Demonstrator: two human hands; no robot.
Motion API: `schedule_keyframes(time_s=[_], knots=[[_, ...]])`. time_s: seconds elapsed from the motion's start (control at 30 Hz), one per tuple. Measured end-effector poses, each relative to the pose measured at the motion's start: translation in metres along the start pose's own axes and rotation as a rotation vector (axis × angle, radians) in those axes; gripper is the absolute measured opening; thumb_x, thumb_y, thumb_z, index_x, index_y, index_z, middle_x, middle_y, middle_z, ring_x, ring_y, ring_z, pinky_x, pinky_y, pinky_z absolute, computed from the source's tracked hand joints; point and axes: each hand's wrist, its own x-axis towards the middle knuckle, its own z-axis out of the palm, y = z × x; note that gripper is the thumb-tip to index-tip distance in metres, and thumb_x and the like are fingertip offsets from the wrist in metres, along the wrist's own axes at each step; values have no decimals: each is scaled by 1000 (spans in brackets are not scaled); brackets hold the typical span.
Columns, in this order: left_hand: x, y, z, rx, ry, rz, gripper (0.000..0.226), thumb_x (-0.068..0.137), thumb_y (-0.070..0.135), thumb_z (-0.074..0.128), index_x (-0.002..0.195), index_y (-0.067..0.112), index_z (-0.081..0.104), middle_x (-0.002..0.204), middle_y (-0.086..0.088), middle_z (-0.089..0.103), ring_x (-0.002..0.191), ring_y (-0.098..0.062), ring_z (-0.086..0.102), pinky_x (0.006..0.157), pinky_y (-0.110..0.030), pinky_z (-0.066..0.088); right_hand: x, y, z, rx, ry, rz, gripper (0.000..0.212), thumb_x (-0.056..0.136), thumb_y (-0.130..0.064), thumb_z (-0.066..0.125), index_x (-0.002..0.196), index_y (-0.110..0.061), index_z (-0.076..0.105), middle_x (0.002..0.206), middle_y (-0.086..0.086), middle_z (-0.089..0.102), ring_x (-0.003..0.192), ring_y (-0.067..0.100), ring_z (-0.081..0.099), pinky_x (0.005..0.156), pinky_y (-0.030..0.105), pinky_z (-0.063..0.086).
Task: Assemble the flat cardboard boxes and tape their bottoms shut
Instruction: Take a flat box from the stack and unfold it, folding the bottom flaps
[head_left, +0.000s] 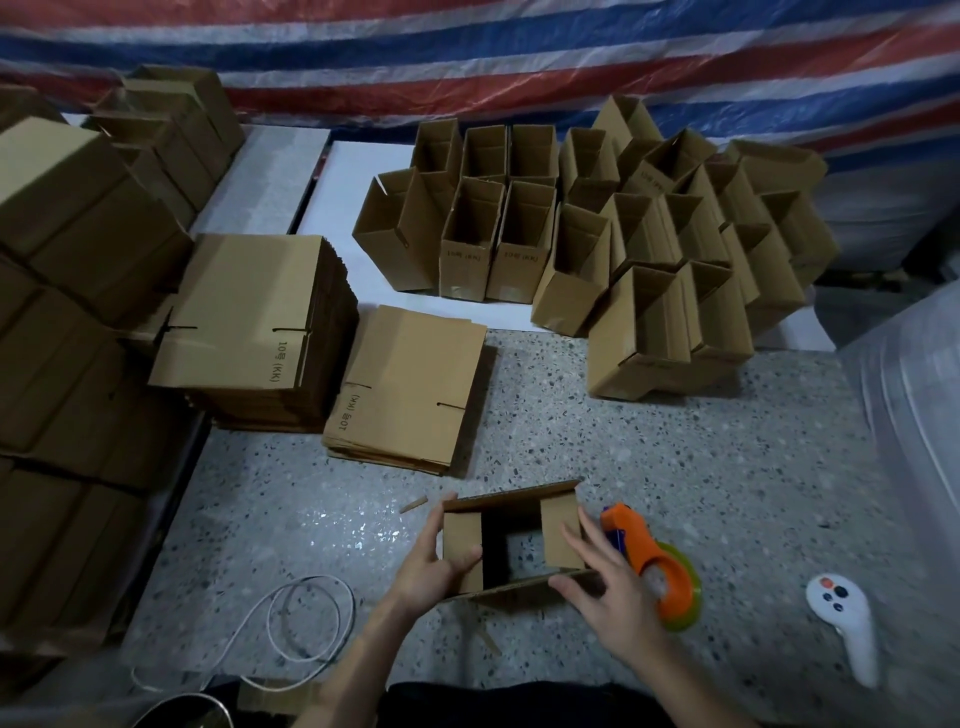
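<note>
A cardboard box (560, 532), opened up with its end flaps half folded, is held on the floor (727, 467) between both hands. Its left wall is gripped by the left hand (431, 566), its right side by the right hand (613, 597). An orange tape dispenser (644, 551) lies just right of the right hand, and a stack of flat boxes (410, 384) beyond the left.

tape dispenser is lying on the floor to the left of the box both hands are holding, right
No. In the head view the tape dispenser lies on the floor to the right of the box, just past the right hand. That hand and the left hand do both hold the box.
</note>
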Motion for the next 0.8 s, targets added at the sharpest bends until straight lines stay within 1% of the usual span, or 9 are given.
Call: schedule_keyframes(time_s=[0.07,0.1,0.17,0.23,0.33,0.43,0.6,0.7,0.8], knots=[[-4,4,-5,35,-36,-43,63,98,38,61,151,44,28,142,15,51,111,-1,63,86,-23,55,0,-1,1,-17,21,12,65,76,-89,47,135,-64,33,155,-45,5,146,-10,15,117,49,36],[-5,5,-8,52,-59,-88,65,95,54,57,150,49,22,148,17,41,121,-2,56,94,-26,52,0,-2,2,-18,32,16,63,77,-89,47,133,-64,34,153,-47,4,146,-8,18,112,50,42],[-5,3,-15,67,-113,-142,97,77,84,53,154,48,6,154,16,25,144,-16,36,112,-38,39,0,-5,4,-1,53,19,61,77,-90,46,131,-64,35,150,-51,4,145,-2,25,103,51,51],[-6,-1,-21,78,-180,-91,122,54,93,62,152,52,4,152,22,19,145,-16,32,112,-38,39,1,-7,4,40,76,29,60,75,-91,47,128,-64,39,147,-53,10,143,0,30,102,52,51],[-11,0,-23,63,-291,-11,114,53,70,85,140,61,11,146,28,29,128,-5,49,89,-21,53,2,-7,3,95,129,36,63,73,-89,52,127,-58,46,145,-47,23,140,4,39,108,49,47],[-8,-2,-24,94,-280,16,118,67,32,93,148,49,9,144,22,30,133,-17,46,86,-13,51,3,-5,5,83,145,33,68,72,-90,52,129,-54,51,147,-40,26,137,7,46,107,44,49],[-6,-4,-26,127,-269,19,105,71,19,90,141,50,18,137,23,34,130,-18,47,89,-17,50,9,-8,5,79,180,93,75,69,-88,55,124,-38,67,148,-23,41,133,2,42,111,36,42],[-4,-10,-19,77,-156,59,91,64,11,94,134,37,42,140,2,47,111,-28,66,84,-36,60,18,-17,7,72,247,162,60,71,-71,70,114,-31,56,125,-8,61,118,16,58,94,36,53],[-5,-14,-13,-47,-68,35,86,64,8,92,134,35,48,139,-3,48,102,-32,71,75,-43,62,28,-23,13,69,226,183,81,82,-49,76,146,-25,35,141,1,48,130,21,48,103,44,49]])
